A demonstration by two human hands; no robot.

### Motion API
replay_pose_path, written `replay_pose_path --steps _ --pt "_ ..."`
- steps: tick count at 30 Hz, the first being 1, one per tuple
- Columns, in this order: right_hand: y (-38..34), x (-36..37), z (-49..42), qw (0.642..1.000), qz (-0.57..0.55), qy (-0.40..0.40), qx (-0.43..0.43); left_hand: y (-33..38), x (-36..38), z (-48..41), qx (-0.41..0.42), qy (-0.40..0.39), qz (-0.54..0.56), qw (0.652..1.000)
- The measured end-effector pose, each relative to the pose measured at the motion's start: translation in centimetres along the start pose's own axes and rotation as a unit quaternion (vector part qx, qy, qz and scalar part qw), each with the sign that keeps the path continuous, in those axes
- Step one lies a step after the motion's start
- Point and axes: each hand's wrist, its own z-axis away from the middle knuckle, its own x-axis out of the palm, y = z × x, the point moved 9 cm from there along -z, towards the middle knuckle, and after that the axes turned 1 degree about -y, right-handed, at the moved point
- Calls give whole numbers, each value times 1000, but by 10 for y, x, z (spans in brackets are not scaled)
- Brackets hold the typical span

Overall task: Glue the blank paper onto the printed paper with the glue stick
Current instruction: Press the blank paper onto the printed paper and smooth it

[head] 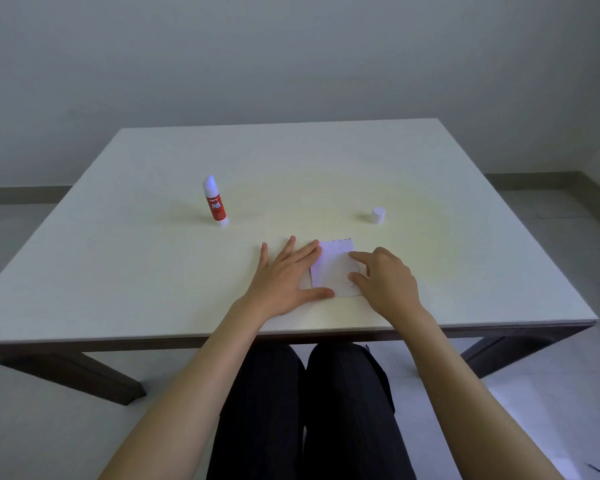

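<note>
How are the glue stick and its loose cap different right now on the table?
The glue stick is tall with a red label; the cap is short and plain white. The glue stick stands to the left of the papers; the cap sits to the right. The glue stick's top is uncovered, the cap being off it. Both stand on the table, beyond the left hand and right hand.

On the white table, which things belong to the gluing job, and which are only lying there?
Belong to the job:
- red and white glue stick, standing uncapped
- small white cap, standing apart on the right
- white paper sheets, stacked, printed marks at the far edge
- left hand and right hand, pressing on the sheets

Only lying there:
- nothing on the white table
</note>
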Motion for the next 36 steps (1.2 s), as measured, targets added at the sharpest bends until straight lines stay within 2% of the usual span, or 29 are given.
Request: replay_pose_path --steps 3,8,11,13,16,19,24,26,31,33,36 --pt "-4 -3 5 999 8 30 -23 -12 -5 2 -13 5 -1 1000" --pt "-18 5 0 998 18 -2 -66 -46 -16 13 -24 -2 3 1000" --pt "-37 9 0 994 24 12 -110 -53 -18 17 -11 -8 31 999" --pt "-54 15 2 983 83 27 -162 -54 -19 17 -3 -2 44 999" --pt "-74 40 8 961 167 -11 -220 -53 -18 17 4 0 45 999" --pt "-73 63 6 952 211 -57 -216 -54 -11 19 7 -14 40 999" --pt "-56 64 -30 958 225 -93 -148 -54 -11 21 -7 -19 39 999" --pt "-58 64 -28 952 239 -102 -158 -53 -12 21 -13 -16 38 999" --pt "-63 74 20 931 223 -127 -261 -54 -11 21 -20 -19 25 999" --pt "-57 69 16 931 217 -140 -258 -54 -10 20 -20 -21 30 999" --pt "-49 57 -8 943 214 -161 -197 -54 -10 20 -23 -26 29 999"
